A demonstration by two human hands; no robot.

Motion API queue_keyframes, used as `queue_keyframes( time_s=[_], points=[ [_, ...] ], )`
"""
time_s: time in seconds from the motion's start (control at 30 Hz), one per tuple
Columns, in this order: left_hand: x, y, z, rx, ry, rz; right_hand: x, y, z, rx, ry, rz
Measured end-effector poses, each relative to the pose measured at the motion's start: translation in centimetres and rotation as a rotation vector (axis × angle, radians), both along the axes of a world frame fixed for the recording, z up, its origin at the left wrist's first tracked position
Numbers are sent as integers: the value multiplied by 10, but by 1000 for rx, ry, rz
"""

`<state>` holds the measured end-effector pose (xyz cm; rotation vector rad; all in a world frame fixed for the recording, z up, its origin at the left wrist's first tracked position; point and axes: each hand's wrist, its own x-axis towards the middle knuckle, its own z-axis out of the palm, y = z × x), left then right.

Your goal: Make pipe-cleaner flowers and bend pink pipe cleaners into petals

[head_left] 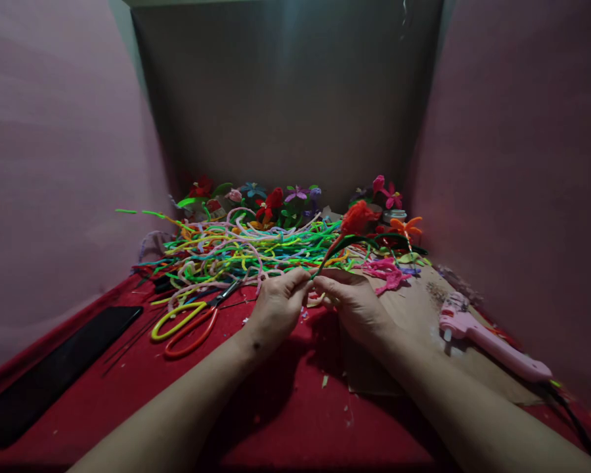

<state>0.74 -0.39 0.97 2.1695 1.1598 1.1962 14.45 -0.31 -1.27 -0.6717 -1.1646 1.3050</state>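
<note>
Both hands meet near the middle of the view, around the lower stem of a red-orange fuzzy flower. The thumb and fingers of my left hand are pinched on the stem's lower end. My right hand pinches the same stem just beside it, fingertips close to the left ones. The flower head leans up and to the right, and dark green leaves spread right from the stem. Behind the hands lies a tangled heap of coloured pipe cleaners.
Scissors with yellow and red handles lie left of my hands, beyond a black flat object. A pink glue gun rests on cardboard at right. Finished fuzzy flowers stand behind the heap. Walls enclose the red cloth.
</note>
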Motion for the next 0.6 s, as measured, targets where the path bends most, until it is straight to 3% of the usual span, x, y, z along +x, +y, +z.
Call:
queue_keyframes(
  time_s=[0.13, 0.27, 0.6],
  points=[
    [2, -6, 15, -317, -232, -92, 2, -2, 5, 42, -17, 39],
    [3, -7, 18, -563, -398, -200, 2, -2, 7, 37, 17, 71],
    [-8, 5, 10, -821, -545, -435, 3, 0, 8, 43, -28, 69]
  ],
)
